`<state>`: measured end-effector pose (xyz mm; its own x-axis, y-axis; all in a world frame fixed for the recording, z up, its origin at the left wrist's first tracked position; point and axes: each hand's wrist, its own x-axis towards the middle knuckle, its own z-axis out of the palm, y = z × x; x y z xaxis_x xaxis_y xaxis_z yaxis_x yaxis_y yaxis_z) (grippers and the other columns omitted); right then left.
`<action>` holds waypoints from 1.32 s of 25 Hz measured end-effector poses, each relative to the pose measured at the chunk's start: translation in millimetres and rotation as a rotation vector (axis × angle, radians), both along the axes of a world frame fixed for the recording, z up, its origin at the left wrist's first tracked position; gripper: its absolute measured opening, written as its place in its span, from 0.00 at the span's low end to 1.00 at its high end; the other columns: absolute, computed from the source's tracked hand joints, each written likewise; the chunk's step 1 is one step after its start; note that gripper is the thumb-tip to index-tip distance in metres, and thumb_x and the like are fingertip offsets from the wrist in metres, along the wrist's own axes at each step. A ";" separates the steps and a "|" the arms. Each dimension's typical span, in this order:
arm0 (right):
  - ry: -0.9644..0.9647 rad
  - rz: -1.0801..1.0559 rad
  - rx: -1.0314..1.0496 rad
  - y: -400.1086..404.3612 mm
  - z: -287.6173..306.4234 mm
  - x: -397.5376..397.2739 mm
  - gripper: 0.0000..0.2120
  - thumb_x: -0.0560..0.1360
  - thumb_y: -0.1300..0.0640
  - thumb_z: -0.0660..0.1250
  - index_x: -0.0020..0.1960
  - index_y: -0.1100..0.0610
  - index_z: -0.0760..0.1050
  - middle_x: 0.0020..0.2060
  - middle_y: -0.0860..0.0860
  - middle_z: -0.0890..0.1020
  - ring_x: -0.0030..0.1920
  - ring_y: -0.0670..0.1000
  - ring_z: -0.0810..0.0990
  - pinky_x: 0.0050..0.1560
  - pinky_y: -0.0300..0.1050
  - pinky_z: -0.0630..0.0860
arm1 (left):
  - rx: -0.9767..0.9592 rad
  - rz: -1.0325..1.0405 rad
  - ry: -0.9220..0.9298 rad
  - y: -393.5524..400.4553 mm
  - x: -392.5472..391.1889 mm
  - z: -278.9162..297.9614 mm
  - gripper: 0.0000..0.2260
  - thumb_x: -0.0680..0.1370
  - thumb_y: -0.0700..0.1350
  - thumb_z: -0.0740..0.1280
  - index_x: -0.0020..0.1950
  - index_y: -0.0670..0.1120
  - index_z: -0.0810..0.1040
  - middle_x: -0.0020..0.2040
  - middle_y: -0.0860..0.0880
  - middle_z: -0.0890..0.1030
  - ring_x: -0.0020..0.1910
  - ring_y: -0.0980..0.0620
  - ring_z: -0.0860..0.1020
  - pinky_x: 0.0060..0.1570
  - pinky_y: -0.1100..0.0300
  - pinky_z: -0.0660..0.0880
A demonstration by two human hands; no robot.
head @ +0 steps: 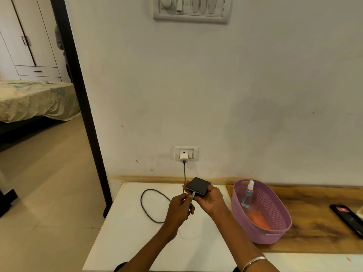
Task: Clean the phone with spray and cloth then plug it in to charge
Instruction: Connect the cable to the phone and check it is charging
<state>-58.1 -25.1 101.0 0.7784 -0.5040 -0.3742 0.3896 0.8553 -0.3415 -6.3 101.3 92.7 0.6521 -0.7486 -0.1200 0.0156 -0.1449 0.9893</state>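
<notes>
While your right hand [211, 199] grips the phone [198, 186] above the bench [125, 242], your left hand [179, 210] fingers pinch the cable plug [193, 194] at its port. A skewed push could jam the connector; the looped cable [151, 205] might snag.

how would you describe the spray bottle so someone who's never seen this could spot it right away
Find the purple plastic basket on the wooden counter, right of the white table. Inside, leaning against its far left wall, is the spray bottle. It is small, clear, white-nozzled and bluish, unlike the flat orange cloth lying beside it.
</notes>
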 end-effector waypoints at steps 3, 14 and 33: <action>0.007 -0.003 -0.015 0.8 -1.9 0.6 0.20 0.82 0.54 0.49 0.65 0.65 0.69 0.58 0.70 0.75 0.54 0.69 0.76 0.54 0.71 0.72 | 0.029 0.009 0.034 -0.9 0.9 0.6 0.13 0.83 0.50 0.62 0.50 0.44 0.82 0.29 0.49 0.78 0.25 0.57 0.67 0.27 0.66 0.65; 0.020 0.000 -0.103 -3.6 -5.2 -0.4 0.23 0.82 0.44 0.51 0.61 0.62 0.72 0.50 0.66 0.82 0.53 0.67 0.80 0.54 0.67 0.77 | 0.094 -0.020 0.208 -10.5 7.2 13.6 0.13 0.83 0.46 0.63 0.49 0.38 0.81 0.31 0.47 0.81 0.23 0.57 0.70 0.26 0.66 0.68; 0.091 0.070 -0.152 -24.1 -39.8 -5.3 0.28 0.80 0.41 0.53 0.67 0.62 0.71 0.60 0.65 0.79 0.54 0.65 0.81 0.59 0.62 0.75 | 0.099 -0.134 0.197 -23.5 -5.7 -18.8 0.13 0.83 0.50 0.62 0.56 0.43 0.80 0.41 0.46 0.87 0.38 0.48 0.87 0.34 0.59 0.82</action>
<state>-63.4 -49.2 61.1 0.7797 -0.5063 -0.3685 0.2928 0.8150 -0.5001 -11.9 77.8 73.9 0.5044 -0.8053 -0.3115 0.1803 -0.2546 0.9501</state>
